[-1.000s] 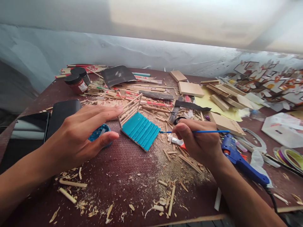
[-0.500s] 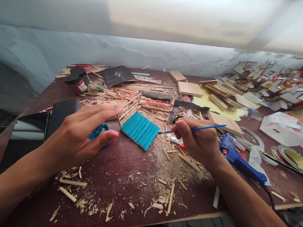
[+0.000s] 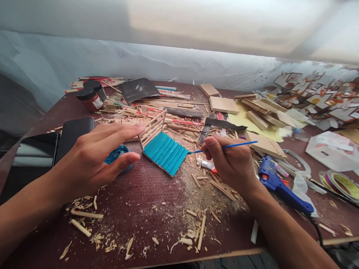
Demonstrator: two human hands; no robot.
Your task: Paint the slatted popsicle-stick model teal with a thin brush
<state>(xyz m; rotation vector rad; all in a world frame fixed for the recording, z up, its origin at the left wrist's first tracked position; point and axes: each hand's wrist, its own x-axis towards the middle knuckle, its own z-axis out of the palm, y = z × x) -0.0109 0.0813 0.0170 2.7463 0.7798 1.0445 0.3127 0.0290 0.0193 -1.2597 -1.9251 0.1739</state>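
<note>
A small model made of thin wooden sticks stands mid-table: its flat base [image 3: 165, 153] is coated in teal paint, and a bare slatted side [image 3: 153, 129] rises at its back left. My right hand [image 3: 231, 160] pinches a thin blue paintbrush [image 3: 238, 144], whose tip meets the right edge of the teal base. To the left, my left hand [image 3: 98, 149] has its fingers stretched out. Its fingertips are at the slatted side; whether they touch it I cannot tell. Partly hidden behind that hand is a jar of blue paint [image 3: 123, 152].
A blue hot glue gun [image 3: 283, 186] lies at the right, beside rolls of tape [image 3: 340, 185]. Wooden blocks [image 3: 223, 105] and loose sticks cover the back. Dark-lidded paint jars [image 3: 89, 100] stand back left, near a black case [image 3: 77, 130]. Wood shavings [image 3: 106, 244] litter the front.
The paintbrush and my right hand have moved slightly left, bringing the brush tip onto the base's edge. My left hand and the model have hardly moved.
</note>
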